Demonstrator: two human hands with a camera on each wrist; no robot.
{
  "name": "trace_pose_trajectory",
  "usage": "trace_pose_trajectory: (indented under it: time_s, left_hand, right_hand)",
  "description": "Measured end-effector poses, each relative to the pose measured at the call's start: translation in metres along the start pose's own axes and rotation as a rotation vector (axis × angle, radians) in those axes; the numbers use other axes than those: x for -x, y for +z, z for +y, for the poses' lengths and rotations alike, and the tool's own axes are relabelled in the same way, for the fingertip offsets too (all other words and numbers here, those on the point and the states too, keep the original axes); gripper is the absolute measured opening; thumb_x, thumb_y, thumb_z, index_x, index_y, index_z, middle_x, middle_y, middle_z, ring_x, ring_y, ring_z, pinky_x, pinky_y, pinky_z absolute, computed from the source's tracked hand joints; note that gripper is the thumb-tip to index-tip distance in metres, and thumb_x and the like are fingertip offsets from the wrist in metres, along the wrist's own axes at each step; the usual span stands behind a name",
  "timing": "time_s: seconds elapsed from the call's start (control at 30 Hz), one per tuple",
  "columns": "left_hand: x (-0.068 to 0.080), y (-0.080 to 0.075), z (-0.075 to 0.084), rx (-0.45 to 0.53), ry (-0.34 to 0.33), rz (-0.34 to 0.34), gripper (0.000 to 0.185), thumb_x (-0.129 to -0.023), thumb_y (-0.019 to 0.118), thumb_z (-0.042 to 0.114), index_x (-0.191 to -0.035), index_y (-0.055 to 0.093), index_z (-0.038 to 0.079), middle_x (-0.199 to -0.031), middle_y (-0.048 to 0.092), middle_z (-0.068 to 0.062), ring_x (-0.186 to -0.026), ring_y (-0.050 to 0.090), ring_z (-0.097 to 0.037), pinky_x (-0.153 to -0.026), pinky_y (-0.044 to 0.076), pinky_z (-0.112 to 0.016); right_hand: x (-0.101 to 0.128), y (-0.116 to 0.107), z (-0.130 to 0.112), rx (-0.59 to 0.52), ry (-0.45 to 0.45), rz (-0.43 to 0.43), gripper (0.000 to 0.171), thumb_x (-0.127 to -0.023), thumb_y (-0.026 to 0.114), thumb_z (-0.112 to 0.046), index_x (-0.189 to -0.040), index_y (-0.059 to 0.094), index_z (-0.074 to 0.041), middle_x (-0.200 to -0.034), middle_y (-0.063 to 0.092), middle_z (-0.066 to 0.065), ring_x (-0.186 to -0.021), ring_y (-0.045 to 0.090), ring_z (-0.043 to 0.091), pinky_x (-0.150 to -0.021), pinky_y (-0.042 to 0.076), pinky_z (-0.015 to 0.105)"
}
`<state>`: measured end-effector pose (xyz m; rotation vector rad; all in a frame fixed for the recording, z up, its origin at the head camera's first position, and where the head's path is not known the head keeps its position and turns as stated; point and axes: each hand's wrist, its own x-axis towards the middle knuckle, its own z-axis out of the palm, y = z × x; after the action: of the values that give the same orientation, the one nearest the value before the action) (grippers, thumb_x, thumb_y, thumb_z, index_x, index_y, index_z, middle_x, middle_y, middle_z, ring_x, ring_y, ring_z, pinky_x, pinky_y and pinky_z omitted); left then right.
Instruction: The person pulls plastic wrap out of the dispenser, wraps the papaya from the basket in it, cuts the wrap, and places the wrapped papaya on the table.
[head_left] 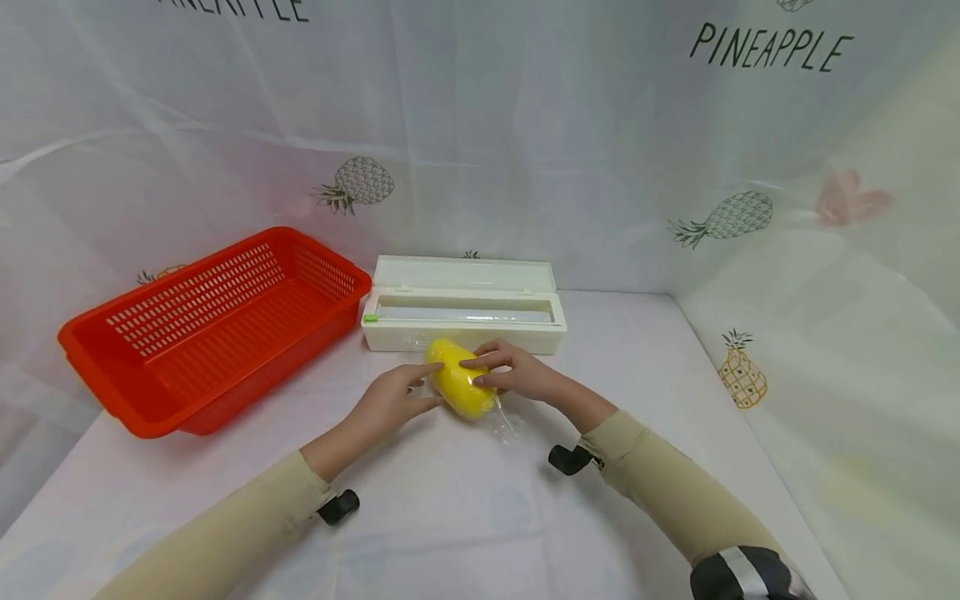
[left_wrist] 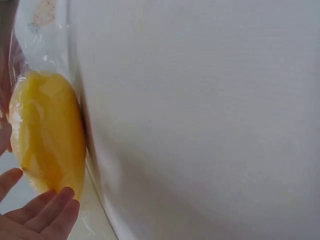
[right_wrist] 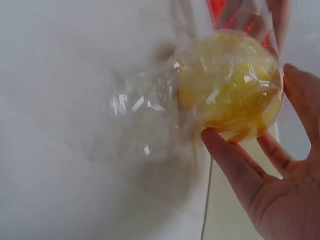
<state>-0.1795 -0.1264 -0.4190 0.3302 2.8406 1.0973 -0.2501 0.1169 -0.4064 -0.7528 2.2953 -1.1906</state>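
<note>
A smooth, oblong yellow mango (head_left: pixel 459 385) is wrapped in clear cling film (right_wrist: pixel 142 107), just in front of the white box. The film's loose end sticks out past the mango, toward the right in the head view. My left hand (head_left: pixel 387 398) holds the mango's left side between thumb and fingers; its fingertips (left_wrist: pixel 62 197) show against one end in the left wrist view. From the other side my right hand (head_left: pixel 517 372) grips it, the thumb and fingers spread round its wrapped surface in the right wrist view. The mango's underside is hidden in the head view.
A white cling film dispenser (head_left: pixel 465 337) stands behind the hands, its lid (head_left: pixel 465 273) raised and a film roll (head_left: pixel 465 314) inside. To the left is a red plastic basket (head_left: pixel 225 333) with slotted walls. A pineapple-print curtain (head_left: pixel 525 125) hangs behind the white-covered table (head_left: pixel 450 517).
</note>
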Motion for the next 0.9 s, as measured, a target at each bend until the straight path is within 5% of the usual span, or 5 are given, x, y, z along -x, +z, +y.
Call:
trace_pose_trajectory:
  time_s: [0.17, 0.33, 0.57, 0.7, 0.9]
  left_hand:
    - [-0.008, 0.005, 0.006, 0.037, -0.003, 0.002, 0.055, -0.088, 0.075, 0.027, -0.139, 0.056, 0.017, -0.135, 0.055, -0.009, -0.110, 0.061, -0.028, -0.087, 0.054, -0.040]
    - [-0.013, 0.015, 0.009, 0.202, -0.058, 0.046, 0.059, -0.088, 0.075, 0.020, -0.141, 0.050, 0.017, -0.138, 0.043, -0.017, -0.107, 0.061, -0.031, -0.084, 0.055, -0.036]
    - [-0.001, 0.025, 0.016, 0.263, -0.061, 0.105, 0.061, -0.086, 0.077, 0.016, -0.141, 0.050, 0.021, -0.130, 0.035, -0.016, -0.102, 0.060, -0.028, -0.083, 0.055, -0.034]
    - [0.006, 0.023, 0.024, 0.287, -0.010, 0.099, 0.057, -0.086, 0.076, 0.017, -0.138, 0.055, 0.024, -0.137, 0.033, -0.014, -0.111, 0.053, -0.032, -0.088, 0.053, -0.037]
    - [0.003, 0.020, 0.025, 0.323, 0.015, -0.023, 0.055, -0.090, 0.071, 0.024, -0.141, 0.053, 0.030, -0.151, 0.030, -0.016, -0.129, 0.042, -0.036, -0.098, 0.046, -0.047]
  right_hand:
    - [0.005, 0.007, 0.005, -0.091, 0.016, 0.081, 0.037, -0.091, 0.070, -0.020, -0.128, 0.067, -0.016, -0.132, 0.044, 0.010, -0.111, 0.050, 0.027, -0.080, 0.055, 0.034]
    - [0.008, 0.015, 0.009, -0.108, 0.025, 0.111, 0.040, -0.091, 0.069, -0.022, -0.131, 0.064, -0.018, -0.143, 0.042, 0.010, -0.126, 0.043, 0.030, -0.091, 0.051, 0.039]
    - [0.023, 0.030, 0.003, -0.052, -0.012, 0.183, 0.041, -0.089, 0.072, -0.025, -0.129, 0.066, -0.022, -0.144, 0.045, 0.004, -0.132, 0.040, 0.029, -0.102, 0.042, 0.047]
    - [0.039, 0.043, -0.001, -0.183, 0.006, 0.275, 0.042, -0.090, 0.071, -0.024, -0.132, 0.064, -0.022, -0.144, 0.044, 0.002, -0.129, 0.046, 0.033, -0.097, 0.048, 0.043]
    - [0.058, 0.062, -0.003, -0.483, 0.046, 0.342, 0.048, -0.092, 0.068, -0.017, -0.139, 0.057, -0.018, -0.145, 0.040, 0.005, -0.126, 0.048, 0.040, -0.088, 0.053, 0.040]
